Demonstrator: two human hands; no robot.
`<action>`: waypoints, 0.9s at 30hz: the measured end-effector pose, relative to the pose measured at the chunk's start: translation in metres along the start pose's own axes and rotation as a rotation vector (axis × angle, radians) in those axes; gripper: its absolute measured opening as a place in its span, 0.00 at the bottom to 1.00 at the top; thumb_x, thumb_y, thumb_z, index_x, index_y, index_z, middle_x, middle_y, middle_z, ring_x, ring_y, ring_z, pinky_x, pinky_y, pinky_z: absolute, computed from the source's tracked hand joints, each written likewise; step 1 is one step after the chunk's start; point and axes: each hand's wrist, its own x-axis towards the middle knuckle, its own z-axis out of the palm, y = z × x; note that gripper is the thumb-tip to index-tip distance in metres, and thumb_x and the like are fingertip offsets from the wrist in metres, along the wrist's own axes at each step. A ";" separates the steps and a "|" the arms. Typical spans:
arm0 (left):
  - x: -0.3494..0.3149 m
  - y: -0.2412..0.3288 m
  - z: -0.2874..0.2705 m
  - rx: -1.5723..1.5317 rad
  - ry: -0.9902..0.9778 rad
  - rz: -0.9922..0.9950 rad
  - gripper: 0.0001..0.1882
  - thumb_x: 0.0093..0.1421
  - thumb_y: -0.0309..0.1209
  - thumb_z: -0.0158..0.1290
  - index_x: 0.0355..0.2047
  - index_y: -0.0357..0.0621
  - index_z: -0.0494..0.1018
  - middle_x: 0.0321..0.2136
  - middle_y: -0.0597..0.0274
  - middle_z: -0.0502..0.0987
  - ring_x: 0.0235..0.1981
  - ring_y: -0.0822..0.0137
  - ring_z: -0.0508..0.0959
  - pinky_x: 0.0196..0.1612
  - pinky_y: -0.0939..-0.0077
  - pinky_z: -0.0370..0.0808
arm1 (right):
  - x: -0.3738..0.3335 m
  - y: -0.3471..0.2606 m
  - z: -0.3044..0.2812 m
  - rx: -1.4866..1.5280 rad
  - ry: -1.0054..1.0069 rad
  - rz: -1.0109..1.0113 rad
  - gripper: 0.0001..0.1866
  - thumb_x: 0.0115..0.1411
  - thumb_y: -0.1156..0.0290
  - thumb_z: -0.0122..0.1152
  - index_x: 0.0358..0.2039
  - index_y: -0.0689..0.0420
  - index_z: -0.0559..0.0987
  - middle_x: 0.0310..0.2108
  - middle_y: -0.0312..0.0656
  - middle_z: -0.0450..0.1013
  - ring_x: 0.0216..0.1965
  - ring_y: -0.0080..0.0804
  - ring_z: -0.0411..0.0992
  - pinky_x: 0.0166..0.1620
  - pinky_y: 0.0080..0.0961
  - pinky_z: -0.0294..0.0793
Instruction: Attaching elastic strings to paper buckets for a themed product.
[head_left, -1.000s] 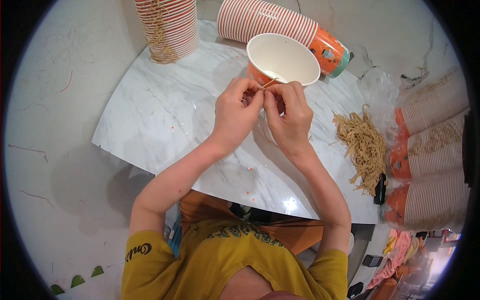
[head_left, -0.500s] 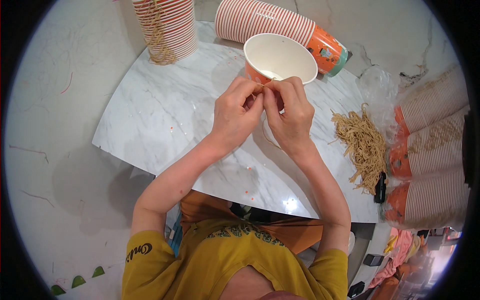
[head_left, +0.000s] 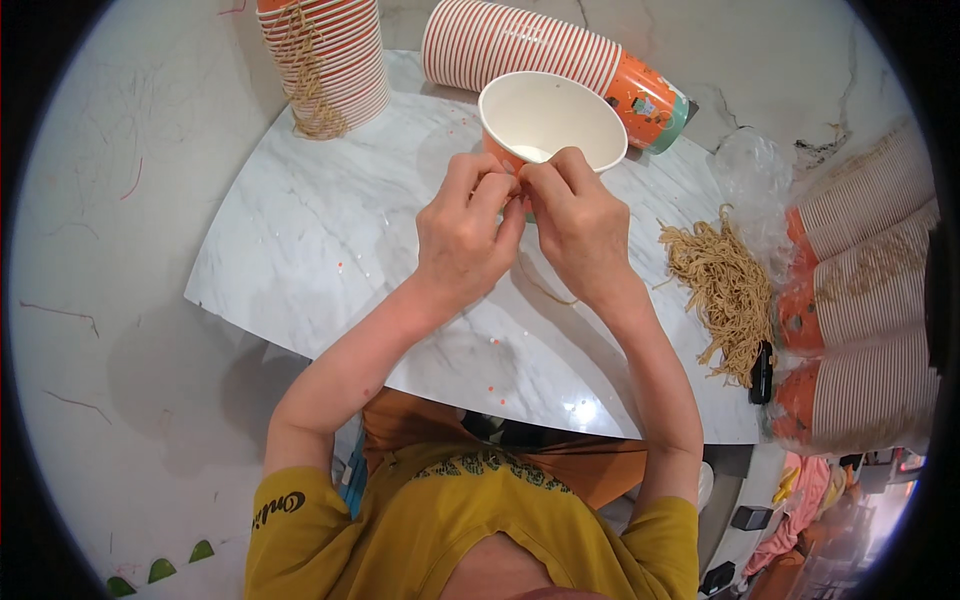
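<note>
A stack of striped paper cups point(head_left: 325, 55) stood at the far left of the marble table point(head_left: 300, 240), tan string draped down its side. The left hand point(head_left: 465, 235) and right hand point(head_left: 580, 225) met fingertip to fingertip at the near rim of an open paper cup point(head_left: 550, 120), both pinching something small there (too small to make out). A sleeve of cups point(head_left: 540, 50) lay behind. A pile of tan strings point(head_left: 720, 285) sat right, beside 3 lying cup stacks point(head_left: 860, 320)
</note>
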 end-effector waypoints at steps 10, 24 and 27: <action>0.000 -0.003 -0.002 -0.430 -0.071 -0.302 0.08 0.58 0.17 0.57 0.37 0.39 0.73 0.33 0.64 0.76 0.28 0.72 0.78 0.31 0.78 0.76 | -0.005 0.004 -0.005 -0.017 -0.047 -0.031 0.11 0.52 0.80 0.63 0.37 0.56 0.78 0.31 0.38 0.67 0.34 0.35 0.74 0.26 0.35 0.75; 0.008 -0.005 -0.013 -1.036 -0.239 -0.867 0.05 0.63 0.24 0.58 0.38 0.41 0.72 0.31 0.69 0.75 0.29 0.78 0.73 0.32 0.81 0.70 | -0.019 0.001 0.000 0.429 0.034 0.283 0.06 0.63 0.78 0.61 0.40 0.58 0.75 0.36 0.40 0.73 0.32 0.32 0.77 0.31 0.29 0.76; 0.008 -0.003 -0.012 -1.061 -0.230 -0.916 0.06 0.62 0.24 0.58 0.38 0.41 0.73 0.32 0.68 0.75 0.28 0.77 0.73 0.32 0.81 0.70 | -0.035 0.003 0.004 0.673 0.029 0.518 0.07 0.67 0.78 0.58 0.45 0.60 0.74 0.40 0.37 0.75 0.39 0.24 0.77 0.40 0.22 0.76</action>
